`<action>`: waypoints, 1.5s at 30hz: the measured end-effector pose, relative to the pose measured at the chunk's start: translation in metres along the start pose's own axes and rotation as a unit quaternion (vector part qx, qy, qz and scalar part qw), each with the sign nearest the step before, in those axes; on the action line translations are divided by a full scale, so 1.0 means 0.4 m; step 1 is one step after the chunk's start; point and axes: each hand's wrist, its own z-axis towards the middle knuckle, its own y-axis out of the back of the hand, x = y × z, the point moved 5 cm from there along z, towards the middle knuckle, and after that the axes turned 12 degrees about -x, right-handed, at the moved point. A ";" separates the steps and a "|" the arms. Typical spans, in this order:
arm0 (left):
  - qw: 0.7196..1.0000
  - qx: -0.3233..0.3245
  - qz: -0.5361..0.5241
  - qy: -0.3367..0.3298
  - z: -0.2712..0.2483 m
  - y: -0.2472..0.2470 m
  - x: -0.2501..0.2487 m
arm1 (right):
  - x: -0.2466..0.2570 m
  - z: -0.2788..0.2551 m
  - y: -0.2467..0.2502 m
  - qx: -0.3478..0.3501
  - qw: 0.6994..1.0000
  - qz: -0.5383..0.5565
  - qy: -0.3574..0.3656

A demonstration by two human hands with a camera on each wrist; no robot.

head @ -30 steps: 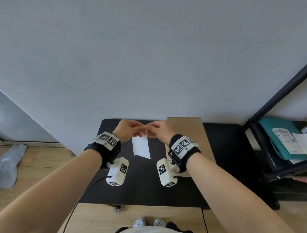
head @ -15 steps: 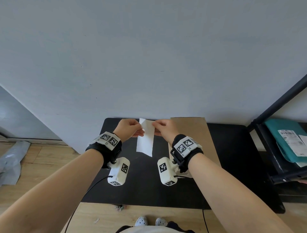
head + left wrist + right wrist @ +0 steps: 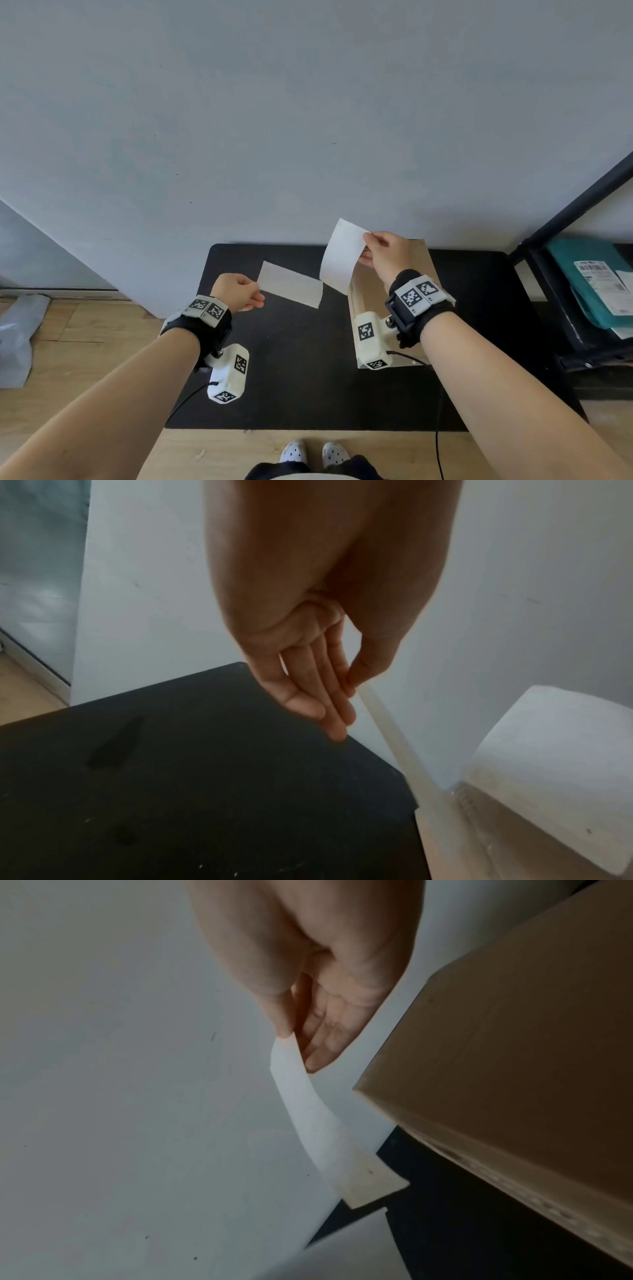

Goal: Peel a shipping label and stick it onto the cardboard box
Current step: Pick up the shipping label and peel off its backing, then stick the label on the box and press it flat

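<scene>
From the head camera we see our left hand [image 3: 236,291] pinching one end of a pale sheet [image 3: 290,288], which sticks out flat over the black desk [image 3: 301,377], well to the left of the cardboard box [image 3: 390,298]. Our right hand [image 3: 387,257] pinches the top corner of a white sheet [image 3: 340,260] that hangs tilted just above the box's left edge. The two sheets are apart, their near corners close together. We cannot tell which one is the shipping label and which its backing. The box stands on the right half of the desk, against the grey wall [image 3: 274,120]. To the right of the box is a black shelf [image 3: 565,308] holding a teal parcel [image 3: 589,281].

From the left wrist camera, our left fingers [image 3: 329,696] lie straight and together, the thumb pressing a thin sheet edge [image 3: 383,723] against them. The white sheet [image 3: 555,750] shows further right, in front of the box.

From the right wrist camera, our right fingers [image 3: 322,1042] and thumb clamp the upper end of the white sheet [image 3: 318,1123], which curves downward just left of the box [image 3: 514,1069] without touching it, as far as we can see. A corner of the other sheet [image 3: 349,1253] shows below it.
</scene>
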 end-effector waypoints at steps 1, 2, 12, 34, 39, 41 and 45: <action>1.000 0.004 0.005 0.006 0.004 -0.006 0.010 | 0.000 0.003 0.005 -0.005 1.000 -0.002 -0.001; 1.000 0.011 0.012 0.012 0.008 -0.014 0.019 | -0.001 0.004 0.008 -0.008 1.000 -0.002 -0.005; 0.991 0.077 0.105 0.039 0.028 -0.087 0.077 | -0.032 -0.004 0.028 -0.034 0.998 -0.054 -0.012; 0.826 -0.114 0.289 -0.470 -0.189 -0.153 -0.384 | 0.124 -0.081 0.008 0.003 0.996 -0.046 0.081; 0.862 -0.110 0.202 -0.451 -0.191 -0.148 -0.382 | 0.123 -0.094 0.033 0.010 0.997 -0.031 0.075; 0.892 -0.083 0.158 -0.415 -0.184 -0.151 -0.380 | 0.124 -0.103 0.053 0.021 0.994 -0.046 0.094; 0.943 -0.001 0.051 -0.330 -0.168 -0.172 -0.373 | 0.086 -0.074 0.127 -0.038 0.991 -0.079 0.106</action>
